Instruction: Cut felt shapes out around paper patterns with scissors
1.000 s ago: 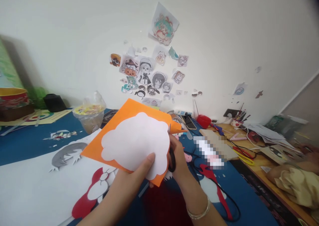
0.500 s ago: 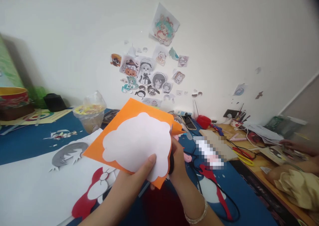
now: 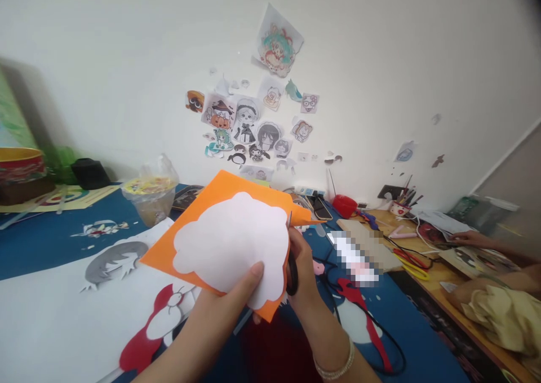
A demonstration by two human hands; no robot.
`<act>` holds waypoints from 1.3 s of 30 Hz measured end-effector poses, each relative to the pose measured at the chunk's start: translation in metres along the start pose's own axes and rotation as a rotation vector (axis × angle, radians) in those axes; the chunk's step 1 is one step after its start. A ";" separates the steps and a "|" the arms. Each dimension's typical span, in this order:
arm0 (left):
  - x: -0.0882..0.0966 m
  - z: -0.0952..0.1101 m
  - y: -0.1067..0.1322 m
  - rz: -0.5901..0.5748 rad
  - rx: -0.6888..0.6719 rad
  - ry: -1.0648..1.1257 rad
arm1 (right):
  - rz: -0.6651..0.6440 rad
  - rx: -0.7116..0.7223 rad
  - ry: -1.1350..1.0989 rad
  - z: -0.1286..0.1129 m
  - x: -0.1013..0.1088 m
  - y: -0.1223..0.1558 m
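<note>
My left hand is closed on an orange sheet that carries a white cloud-shaped piece, thumb pressed on the white piece's lower edge. My right hand is wrapped round the black handles of scissors. The blades stand at the sheet's right edge, along the white outline. A thin orange strip sticks out to the right past the blades. I hold the sheet up above the blue table.
White and red paper cutouts lie on the table below my hands. A plastic cup stands behind the sheet. Another person's hand rests on papers at the right, near red and yellow scissors. Stickers cover the wall.
The orange strip at the right edge has grown a little longer. The other person's hand at the right has reached further over the papers. My hands have barely shifted.
</note>
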State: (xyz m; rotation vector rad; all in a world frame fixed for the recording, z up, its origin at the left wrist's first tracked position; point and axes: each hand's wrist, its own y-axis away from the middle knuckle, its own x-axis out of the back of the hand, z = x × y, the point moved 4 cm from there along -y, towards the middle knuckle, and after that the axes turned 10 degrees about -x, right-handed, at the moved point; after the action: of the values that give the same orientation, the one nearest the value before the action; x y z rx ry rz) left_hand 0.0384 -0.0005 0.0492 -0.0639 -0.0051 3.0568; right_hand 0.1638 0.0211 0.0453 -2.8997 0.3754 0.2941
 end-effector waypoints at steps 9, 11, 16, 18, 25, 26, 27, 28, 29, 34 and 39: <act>0.004 -0.001 -0.002 0.118 0.026 0.037 | 0.087 -0.048 -0.087 -0.003 -0.001 0.001; 0.006 -0.002 -0.003 0.169 0.028 0.066 | 0.073 -0.055 -0.102 -0.002 -0.001 0.001; 0.009 -0.001 -0.008 0.188 -0.021 0.071 | -0.006 -0.086 -0.070 0.001 -0.001 0.000; 0.010 0.000 -0.010 0.179 -0.032 0.062 | 0.007 -0.067 -0.035 -0.002 -0.001 0.000; 0.011 0.001 -0.012 0.151 -0.073 0.017 | 0.022 -0.058 0.015 -0.004 -0.002 0.000; 0.011 0.001 -0.012 0.132 -0.085 0.019 | 0.019 -0.055 0.010 -0.003 -0.002 -0.001; 0.010 0.001 -0.012 0.118 -0.092 0.018 | 0.017 -0.051 0.010 -0.002 -0.001 -0.001; 0.010 0.001 -0.012 0.111 -0.094 0.013 | 0.016 -0.050 0.012 -0.001 -0.001 -0.001; 0.010 0.000 -0.012 0.109 -0.094 0.007 | 0.013 -0.053 0.016 0.001 0.000 -0.001; 0.011 -0.003 -0.012 0.123 -0.086 0.012 | -0.009 -0.078 -0.011 0.005 0.002 -0.003; 0.014 0.000 -0.013 0.156 -0.103 -0.016 | -0.021 -0.097 0.011 0.004 0.004 -0.006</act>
State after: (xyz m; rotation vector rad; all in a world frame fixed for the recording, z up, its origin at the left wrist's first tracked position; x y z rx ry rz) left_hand 0.0258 0.0138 0.0484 -0.0482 -0.1664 3.2114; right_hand 0.1687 0.0269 0.0421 -2.9991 0.3416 0.3016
